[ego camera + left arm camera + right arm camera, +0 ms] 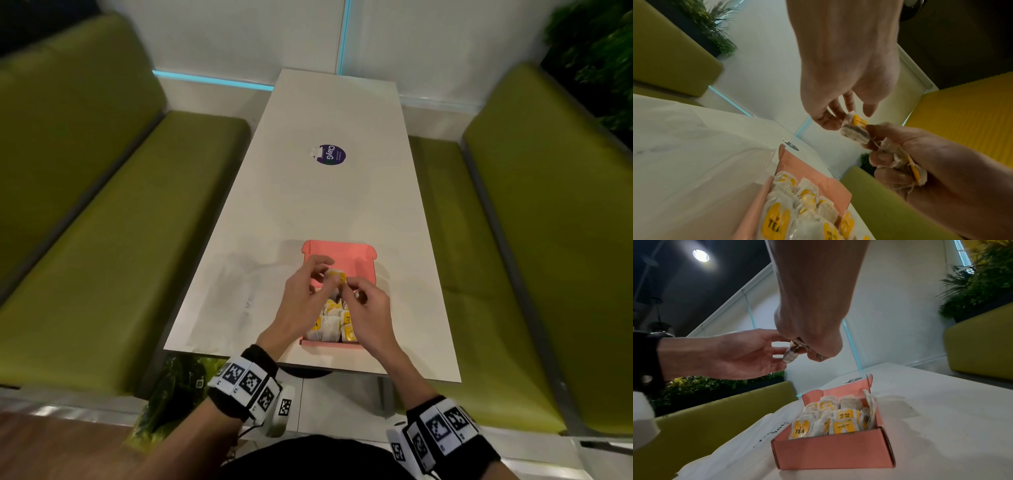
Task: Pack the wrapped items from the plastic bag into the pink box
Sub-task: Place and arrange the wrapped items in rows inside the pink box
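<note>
Head view: white table [329, 205] between green benches [113, 219], pink box [337, 253] near-side.

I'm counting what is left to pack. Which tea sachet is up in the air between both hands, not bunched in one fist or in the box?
The tea sachet pinched between the left hand and right hand, above the pink box; others stay bunched in the right fist or packed in rows.

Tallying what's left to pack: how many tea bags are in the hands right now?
2: one tea bag pinched between the left hand and right hand; a second bag crumpled in the right palm. More may hide there.
</note>
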